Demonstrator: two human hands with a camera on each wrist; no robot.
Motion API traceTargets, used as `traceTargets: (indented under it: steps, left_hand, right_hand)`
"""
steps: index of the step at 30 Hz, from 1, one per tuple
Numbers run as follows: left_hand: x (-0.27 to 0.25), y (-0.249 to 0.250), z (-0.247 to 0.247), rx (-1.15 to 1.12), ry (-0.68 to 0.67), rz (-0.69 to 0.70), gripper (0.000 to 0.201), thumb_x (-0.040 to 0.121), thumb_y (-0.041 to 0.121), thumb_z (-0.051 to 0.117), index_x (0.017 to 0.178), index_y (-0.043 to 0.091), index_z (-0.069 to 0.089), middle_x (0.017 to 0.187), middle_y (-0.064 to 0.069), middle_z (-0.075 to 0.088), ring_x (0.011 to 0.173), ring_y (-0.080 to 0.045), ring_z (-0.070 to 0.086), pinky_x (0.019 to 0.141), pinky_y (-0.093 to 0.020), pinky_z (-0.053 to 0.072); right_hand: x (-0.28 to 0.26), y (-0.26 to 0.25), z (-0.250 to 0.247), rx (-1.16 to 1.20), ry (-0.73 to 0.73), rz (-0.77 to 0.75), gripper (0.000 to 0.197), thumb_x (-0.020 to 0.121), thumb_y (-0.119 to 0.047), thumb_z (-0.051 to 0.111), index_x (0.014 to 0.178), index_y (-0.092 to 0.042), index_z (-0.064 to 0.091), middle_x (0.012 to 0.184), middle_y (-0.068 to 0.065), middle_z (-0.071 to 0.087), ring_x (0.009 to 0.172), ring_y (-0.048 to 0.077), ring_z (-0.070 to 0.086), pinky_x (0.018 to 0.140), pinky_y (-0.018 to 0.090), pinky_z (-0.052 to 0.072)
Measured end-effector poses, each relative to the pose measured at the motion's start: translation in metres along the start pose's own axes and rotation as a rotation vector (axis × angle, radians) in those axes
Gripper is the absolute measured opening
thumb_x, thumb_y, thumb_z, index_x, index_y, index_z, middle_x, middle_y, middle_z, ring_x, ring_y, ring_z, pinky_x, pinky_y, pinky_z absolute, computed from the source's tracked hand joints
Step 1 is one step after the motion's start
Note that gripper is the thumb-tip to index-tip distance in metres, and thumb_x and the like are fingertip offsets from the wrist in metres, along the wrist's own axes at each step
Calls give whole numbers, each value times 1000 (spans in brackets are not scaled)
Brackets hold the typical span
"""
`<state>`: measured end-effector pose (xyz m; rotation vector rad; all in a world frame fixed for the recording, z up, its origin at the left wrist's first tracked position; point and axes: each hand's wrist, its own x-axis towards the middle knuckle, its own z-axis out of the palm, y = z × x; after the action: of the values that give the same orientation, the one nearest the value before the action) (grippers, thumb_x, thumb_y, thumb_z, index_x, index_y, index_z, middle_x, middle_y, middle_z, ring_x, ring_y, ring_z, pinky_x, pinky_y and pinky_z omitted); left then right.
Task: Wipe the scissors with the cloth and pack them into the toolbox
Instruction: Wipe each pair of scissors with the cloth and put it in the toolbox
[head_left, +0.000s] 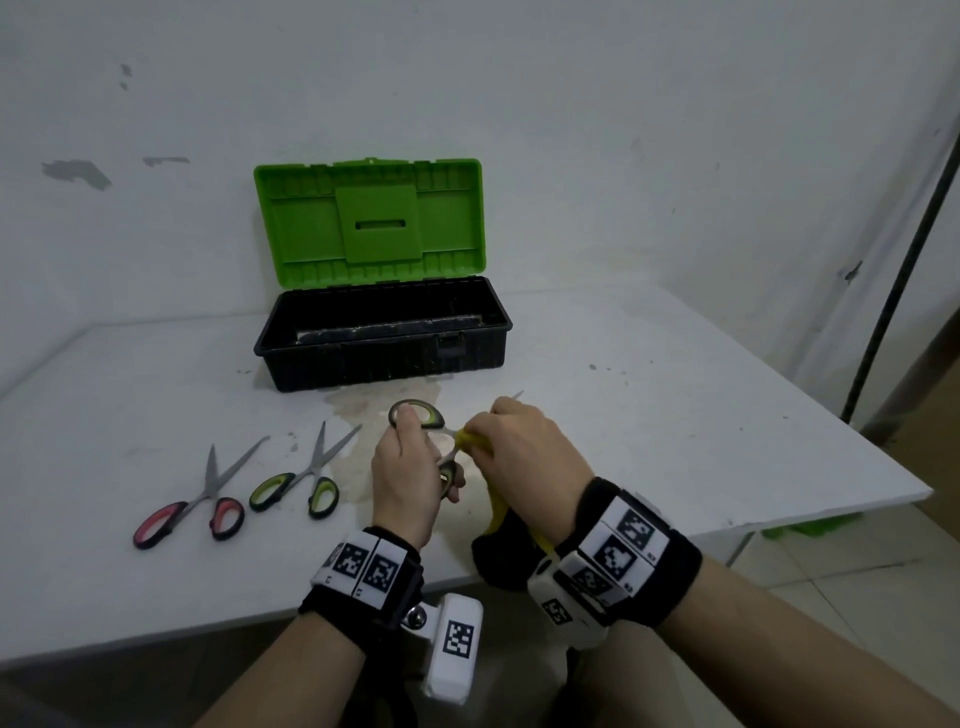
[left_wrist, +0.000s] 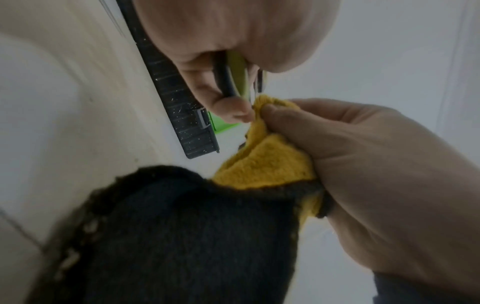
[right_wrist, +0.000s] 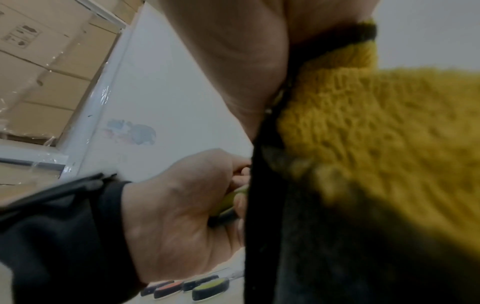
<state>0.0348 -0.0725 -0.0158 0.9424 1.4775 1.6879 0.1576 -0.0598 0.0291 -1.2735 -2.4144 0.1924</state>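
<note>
Gripping green-handled scissors (head_left: 418, 415) by the handles, your left hand (head_left: 402, 480) steadies them; your right hand (head_left: 524, 447) pinches the yellow cloth (left_wrist: 262, 162) around the blades.

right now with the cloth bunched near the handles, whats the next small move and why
Probably slide the right hand with the yellow cloth outward along the blades toward the tip, while the left hand keeps its grip on the green-handled scissors. The cloth sits near the pivot and the tip pokes out bare beyond the hand, so the blades look only part-wiped; the toolbox stands open for after.
</note>
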Motion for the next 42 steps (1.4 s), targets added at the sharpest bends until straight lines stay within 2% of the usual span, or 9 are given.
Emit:
traceTargets:
  steps: [5, 9, 14, 19, 23, 28, 32, 37, 42]
  left_hand:
    - [2, -3, 1, 23, -42, 18, 53, 107, 40, 27, 62, 14, 38, 50, -2, 38, 44, -27, 54, 43, -33, 41]
    - [-2, -4, 7, 58, -60, 36, 55, 106, 41, 27, 60, 14, 42, 44, 6, 41, 43, -24, 50, 45, -34, 44]
    - [1, -5, 2, 35, -45, 34, 53, 107, 41, 27, 62, 13, 37, 44, 8, 36, 41, -24, 50, 45, -33, 41]
    - [2, -13, 7, 49, -99, 27, 63, 104, 48, 27, 71, 1, 52, 57, -13, 53, 50, -31, 56, 47, -38, 46]
    - [0, -10, 5, 43, -73, 47, 54, 107, 41, 27, 62, 14, 39, 45, 8, 39, 43, -24, 50, 46, -34, 43]
    - [-7, -7, 8, -18, -101, 38, 52, 108, 39, 27, 65, 12, 37, 44, 8, 39, 41, -23, 51, 48, -35, 41]
    - [-6, -3, 6, -22, -74, 43, 55, 109, 39, 26, 62, 13, 35, 41, 9, 36, 36, -16, 45, 48, -34, 41]
    - [-5, -4, 7, -34, -83, 59, 56, 109, 39, 25, 59, 15, 34, 41, 9, 36, 37, -20, 46, 48, -35, 42]
    - [2, -10, 7, 8, -59, 67, 59, 105, 46, 27, 51, 25, 38, 45, 9, 36, 42, -19, 40, 50, -37, 41]
  right_hand:
    - [2, 2, -10, 2, 66, -3, 21, 97, -23, 51, 102, -12, 69, 96, 5, 57, 82, 24, 57, 72, 35, 49]
    - [3, -10, -6, -18, 45, -56, 19, 97, -18, 49, 102, -11, 66, 93, 5, 51, 76, 25, 55, 68, 37, 51]
    - [-1, 2, -8, -59, -43, -59, 18, 95, -16, 52, 101, -9, 68, 95, 7, 53, 81, 28, 58, 72, 40, 50]
    - [3, -5, -9, -52, 36, -120, 16, 95, -17, 54, 98, -9, 67, 89, 6, 50, 72, 26, 55, 64, 36, 50]
    - [-2, -1, -10, -63, -56, -119, 18, 94, -17, 53, 105, -12, 67, 95, 6, 49, 77, 28, 57, 69, 39, 50]
    - [0, 4, -17, -24, 68, -64, 18, 94, -19, 54, 102, -11, 68, 95, 6, 50, 78, 26, 55, 70, 40, 50]
    - [-13, 3, -5, -24, 8, -121, 17, 94, -16, 53, 101, -10, 67, 94, 6, 50, 74, 27, 55, 67, 39, 49]
    - [-13, 9, -4, 59, 117, -97, 15, 92, -17, 58, 100, -13, 70, 90, 5, 52, 73, 26, 56, 65, 41, 50]
    - [-19, 5, 3, 118, 73, -156, 12, 90, -17, 60, 95, -13, 70, 91, 5, 56, 75, 25, 59, 69, 40, 51]
